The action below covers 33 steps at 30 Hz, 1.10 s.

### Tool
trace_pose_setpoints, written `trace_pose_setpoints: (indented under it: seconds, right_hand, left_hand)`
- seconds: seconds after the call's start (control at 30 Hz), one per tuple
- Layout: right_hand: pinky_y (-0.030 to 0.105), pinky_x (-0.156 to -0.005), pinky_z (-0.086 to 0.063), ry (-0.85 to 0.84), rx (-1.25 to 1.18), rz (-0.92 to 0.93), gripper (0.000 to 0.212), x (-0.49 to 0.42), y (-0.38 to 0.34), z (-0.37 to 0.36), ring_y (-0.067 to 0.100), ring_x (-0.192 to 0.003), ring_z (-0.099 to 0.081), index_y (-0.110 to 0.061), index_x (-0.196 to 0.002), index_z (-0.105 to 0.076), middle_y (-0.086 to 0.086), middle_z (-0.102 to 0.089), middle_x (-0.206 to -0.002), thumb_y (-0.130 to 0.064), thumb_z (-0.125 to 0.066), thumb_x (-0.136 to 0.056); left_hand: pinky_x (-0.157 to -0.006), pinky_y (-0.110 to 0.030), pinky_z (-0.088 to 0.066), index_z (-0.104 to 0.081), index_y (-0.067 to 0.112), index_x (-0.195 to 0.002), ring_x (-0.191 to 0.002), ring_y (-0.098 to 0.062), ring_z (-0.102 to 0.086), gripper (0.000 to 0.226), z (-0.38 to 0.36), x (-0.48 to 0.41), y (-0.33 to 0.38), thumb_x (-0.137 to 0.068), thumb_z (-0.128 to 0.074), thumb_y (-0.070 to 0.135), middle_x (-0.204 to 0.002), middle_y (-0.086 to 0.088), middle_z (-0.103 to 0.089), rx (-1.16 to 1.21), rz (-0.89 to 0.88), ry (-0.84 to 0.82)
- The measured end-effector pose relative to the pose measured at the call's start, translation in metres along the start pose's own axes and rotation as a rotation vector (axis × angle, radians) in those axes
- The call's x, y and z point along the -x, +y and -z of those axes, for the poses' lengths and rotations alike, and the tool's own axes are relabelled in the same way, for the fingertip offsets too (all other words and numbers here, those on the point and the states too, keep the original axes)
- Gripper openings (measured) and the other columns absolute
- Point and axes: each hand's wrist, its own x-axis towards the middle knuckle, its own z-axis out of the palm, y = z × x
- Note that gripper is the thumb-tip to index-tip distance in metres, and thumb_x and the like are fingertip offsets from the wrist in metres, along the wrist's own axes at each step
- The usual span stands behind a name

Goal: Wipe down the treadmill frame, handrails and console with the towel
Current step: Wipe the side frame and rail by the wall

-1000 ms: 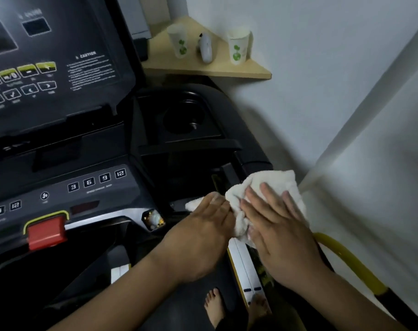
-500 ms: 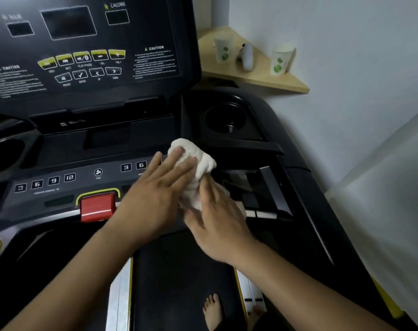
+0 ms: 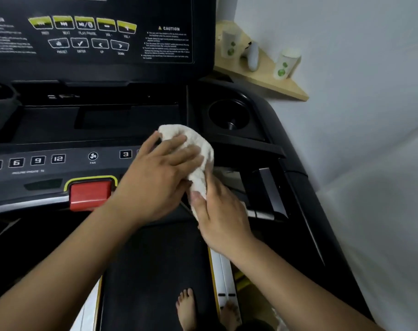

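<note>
Left hand [image 3: 155, 177] is pressing flat on the towel [image 3: 200, 149] at the console [image 3: 60, 173]'s 3 o'clock edge, right hand [image 3: 222, 218] gripping it.

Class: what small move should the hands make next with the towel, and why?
Probably slide the crumpled white cloth towel leftward along the black numbered button strip: the left hand presses it at the strip's right end, and the remaining buttons lie uncovered.
</note>
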Motion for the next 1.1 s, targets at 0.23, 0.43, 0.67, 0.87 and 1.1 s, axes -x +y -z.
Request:
trace_pose_setpoints:
  seconds: [0.23,0.43,0.67,0.87,1.1]
  right_hand:
    - [0.032,-0.107,-0.041,-0.088,0.384,0.23,0.069,0.059,0.082,0.031,0.02,-0.136,-0.038,-0.015,-0.141,-0.039,0.004,-0.041,-0.145,-0.01,-0.066,-0.078]
    - [0.05,-0.086,-0.055,-0.207,0.698,0.165,0.05,0.075,0.118,0.099,0.035,-0.111,-0.064,-0.017,-0.124,-0.065,0.012,-0.064,-0.126,-0.01,-0.066,-0.074]
    - [0.051,-0.102,-0.041,0.265,0.767,0.313,0.05,0.062,0.107,0.157,0.037,-0.097,-0.066,-0.001,-0.099,-0.075,0.02,-0.07,-0.11,-0.021,-0.029,-0.102]
    - [0.022,-0.059,-0.051,0.106,0.324,-0.218,0.035,0.095,0.147,0.137,0.015,-0.061,-0.064,-0.016,-0.09,-0.07,0.005,-0.072,-0.076,-0.033,-0.041,-0.095]
    - [0.024,-0.087,-0.036,0.024,-0.035,-0.469,0.039,0.054,0.146,0.118,0.01,-0.1,-0.053,-0.028,-0.139,-0.046,-0.011,-0.055,-0.119,-0.04,-0.038,-0.102]
  left_hand:
    - [-0.113,-0.056,-0.024,-0.063,0.011,-0.131,-0.126,-0.028,-0.051,0.056,-0.026,0.03,0.094,-0.086,-0.037,0.031,-0.132,-0.008,-0.064,-0.008,-0.058,0.026]
    - [-0.114,-0.065,0.007,0.013,-0.016,-0.146,-0.147,-0.045,0.001,0.07,-0.052,0.001,0.176,-0.103,-0.018,0.03,-0.159,-0.033,0.001,-0.095,-0.15,-0.312]
    - [-0.121,-0.048,0.012,0.019,-0.002,-0.151,-0.151,-0.035,0.014,0.085,-0.083,-0.049,0.218,-0.1,-0.034,0.04,-0.161,-0.022,0.019,0.414,0.135,-0.147]
    - [-0.12,-0.041,0.018,0.015,0.019,-0.156,-0.148,-0.023,0.028,0.084,-0.077,-0.022,0.234,-0.099,-0.035,0.055,-0.16,-0.011,0.029,0.74,0.058,-0.177]
    - [-0.121,-0.05,0.01,0.016,0.014,-0.156,-0.147,-0.033,0.029,0.082,-0.087,-0.051,0.252,-0.099,-0.025,0.056,-0.159,-0.019,0.029,0.66,0.185,-0.166]
